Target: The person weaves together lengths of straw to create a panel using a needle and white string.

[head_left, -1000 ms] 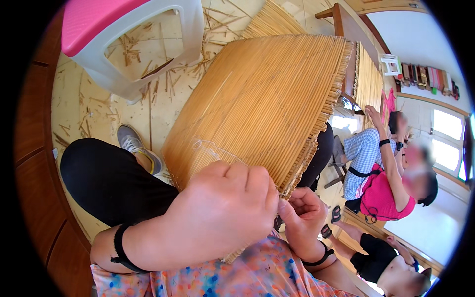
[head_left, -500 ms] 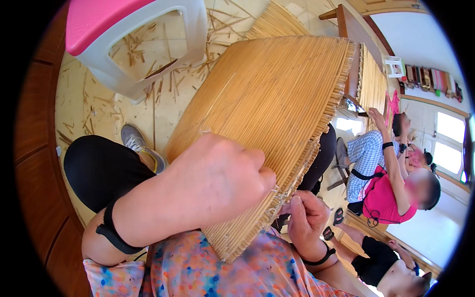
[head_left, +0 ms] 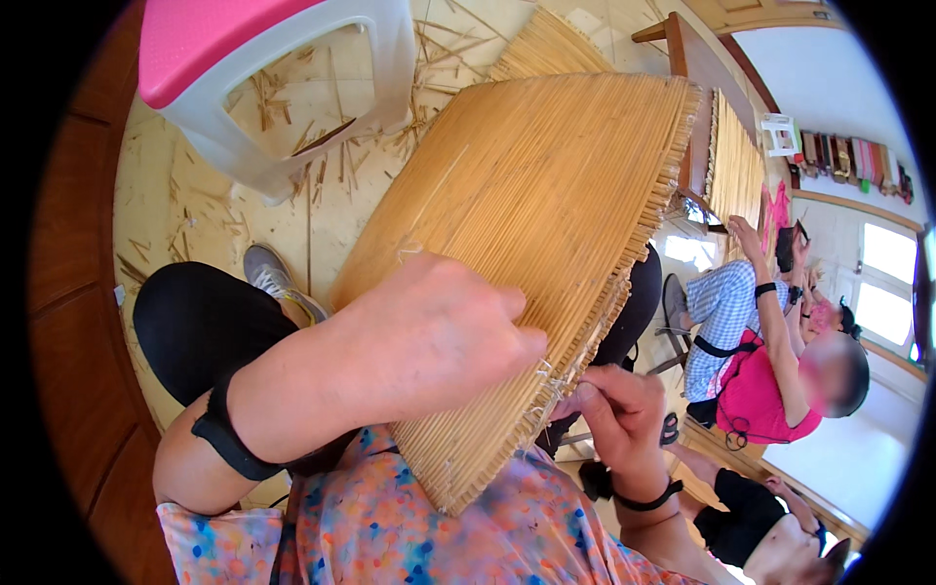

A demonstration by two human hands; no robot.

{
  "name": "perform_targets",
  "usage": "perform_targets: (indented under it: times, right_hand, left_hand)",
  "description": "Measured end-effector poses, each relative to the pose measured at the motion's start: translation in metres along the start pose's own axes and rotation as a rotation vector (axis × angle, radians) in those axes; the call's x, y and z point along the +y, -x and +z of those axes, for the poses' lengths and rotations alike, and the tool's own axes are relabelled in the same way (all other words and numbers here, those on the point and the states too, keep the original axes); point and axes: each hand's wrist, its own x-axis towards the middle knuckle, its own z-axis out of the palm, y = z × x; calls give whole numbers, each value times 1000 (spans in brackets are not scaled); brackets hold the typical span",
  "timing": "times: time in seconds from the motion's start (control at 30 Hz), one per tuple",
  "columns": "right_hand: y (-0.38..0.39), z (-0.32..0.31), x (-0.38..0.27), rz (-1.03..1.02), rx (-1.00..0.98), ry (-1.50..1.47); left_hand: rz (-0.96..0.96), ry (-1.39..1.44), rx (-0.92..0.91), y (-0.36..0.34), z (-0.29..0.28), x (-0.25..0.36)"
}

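A stiff mat of thin straw-coloured stalks (head_left: 526, 185) lies slantwise across my lap, its trimmed, bristly edge toward the right. My left hand (head_left: 453, 327) is closed in a fist over the near part of the mat, knuckles up, by that edge. Its curled fingertips and whatever they hold are hidden. Just outside the edge, my right hand (head_left: 624, 414) is closed, thumb and fingers pinched close to the stalk ends. What is in the pinch is too small to make out. Pale thread (head_left: 548, 375) shows on the mat's edge between the two hands.
A pink-topped white plastic stool (head_left: 390, 68) stands at the far left amid scattered stalk scraps (head_left: 185, 210). Another stalk mat (head_left: 551, 44) lies beyond mine. At right, a person in a pink top (head_left: 760, 390) reaches toward a mat (head_left: 736, 161) by a brown table (head_left: 687, 107); others sit nearby.
My right hand has turned and shifted slightly right, its fingers still by the mat's edge. My left fist stays nearly in place. The whole view has shifted a little.
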Motion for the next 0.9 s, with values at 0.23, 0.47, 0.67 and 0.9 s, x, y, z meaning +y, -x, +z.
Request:
perform_targets:
  times: [0.23,0.47,0.67,0.9]
  right_hand:
    - [-48,-30,-15,-553,-188,423]
    - [-91,-13,-30,-875,124,507]
    - [-154,3,-39,-1317,67,545]
    - [-176,11,-77,-1051,-532,599]
  left_hand:
    - [-14,-130,-65,0,-30,1]
    - [-183,-179,-44,18,-52,-8]
    - [-338,-184,32,40,-70,-13]
    - [-391,-177,49,56,-78,-16]
